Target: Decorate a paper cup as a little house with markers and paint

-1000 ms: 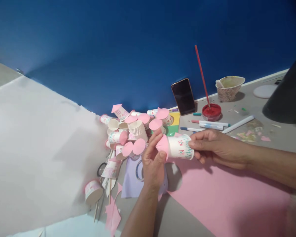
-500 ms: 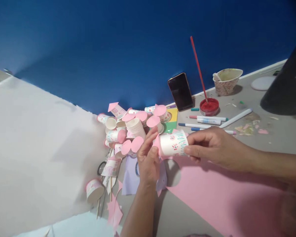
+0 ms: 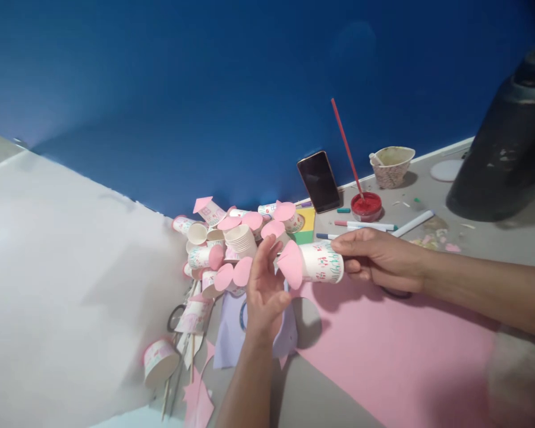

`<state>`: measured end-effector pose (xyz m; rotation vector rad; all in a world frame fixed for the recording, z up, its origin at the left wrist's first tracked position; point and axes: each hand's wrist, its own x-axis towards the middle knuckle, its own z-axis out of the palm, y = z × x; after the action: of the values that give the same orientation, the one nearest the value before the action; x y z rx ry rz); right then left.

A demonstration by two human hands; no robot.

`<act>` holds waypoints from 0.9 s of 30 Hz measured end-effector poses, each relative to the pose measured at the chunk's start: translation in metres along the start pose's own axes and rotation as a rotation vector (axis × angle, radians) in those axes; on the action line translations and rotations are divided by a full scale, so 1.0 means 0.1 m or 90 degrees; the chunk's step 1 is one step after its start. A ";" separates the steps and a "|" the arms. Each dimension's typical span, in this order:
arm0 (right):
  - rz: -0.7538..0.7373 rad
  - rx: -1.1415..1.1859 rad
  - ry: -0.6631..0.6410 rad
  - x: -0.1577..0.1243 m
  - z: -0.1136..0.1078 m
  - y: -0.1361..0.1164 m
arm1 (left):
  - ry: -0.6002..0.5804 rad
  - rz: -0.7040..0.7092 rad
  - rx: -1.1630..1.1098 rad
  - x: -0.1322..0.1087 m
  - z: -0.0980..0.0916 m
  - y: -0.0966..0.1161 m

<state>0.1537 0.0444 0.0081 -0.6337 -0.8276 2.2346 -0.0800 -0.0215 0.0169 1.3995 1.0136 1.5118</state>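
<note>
My right hand grips a small decorated paper cup on its side, fingers round its open end. A pink paper cone caps the cup's other end, pointing left. My left hand is just left of the cone with its fingers loosely spread and the palm turned towards it, holding nothing. A heap of similar cups with pink paper discs lies behind the left hand. Below both hands a large pink paper sheet with a round hole cut in it covers the grey table.
A big white sheet covers the left side. Scissors and wooden sticks lie by the heap. A phone leans on the blue wall, beside a red paint dish with a stick, markers, a paper bowl and a dark object.
My left hand has let go of the pink cone and opened, dropping slightly away from it. My right hand still holds the cup, now a little lower and turned.
</note>
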 end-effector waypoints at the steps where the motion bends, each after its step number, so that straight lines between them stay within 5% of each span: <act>1: 0.000 -0.005 -0.005 0.00 0.00 0.01 | -0.017 0.017 0.011 0.00 0.00 0.01; 7: 0.029 -0.011 -0.044 -0.05 0.05 0.03 | -0.061 -0.033 0.048 -0.08 0.04 0.00; 14: 0.023 0.018 -0.034 -0.07 0.11 0.05 | 0.002 -0.083 -0.025 -0.11 0.15 0.00; 20: -0.040 -0.202 -0.046 -0.16 0.20 0.09 | 0.105 -0.115 -0.036 -0.13 0.20 -0.04; 27: -0.012 -0.106 0.005 -0.11 0.14 0.11 | -0.033 -0.170 -0.097 -0.05 0.03 0.00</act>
<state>0.1480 0.0254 0.0122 -0.7092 -1.0189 2.1599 -0.0763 -0.0264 0.0149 1.1419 0.9882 1.3194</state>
